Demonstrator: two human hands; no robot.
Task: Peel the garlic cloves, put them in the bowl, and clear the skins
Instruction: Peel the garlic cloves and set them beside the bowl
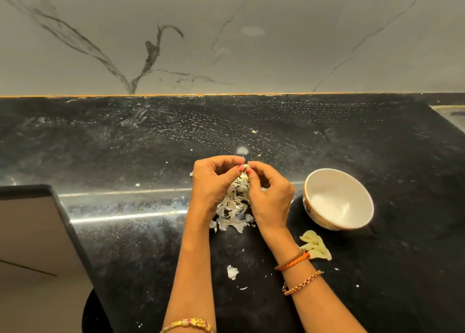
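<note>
Right now both the left hand (214, 181) and right hand (270, 194) pinch one garlic clove (246, 166) above the skin pile (235, 207). If it slips, it could vanish among skins; the white bowl (338, 199) looks empty, peeled cloves (315, 247) lying beside it.

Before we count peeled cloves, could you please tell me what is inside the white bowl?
The white bowl looks empty; its near inner wall is hidden by the rim. The peeled garlic cloves lie on the black counter beside it.

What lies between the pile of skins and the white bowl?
In the head view, the right hand and its wrist lie between the pile of skins and the white bowl.
</note>
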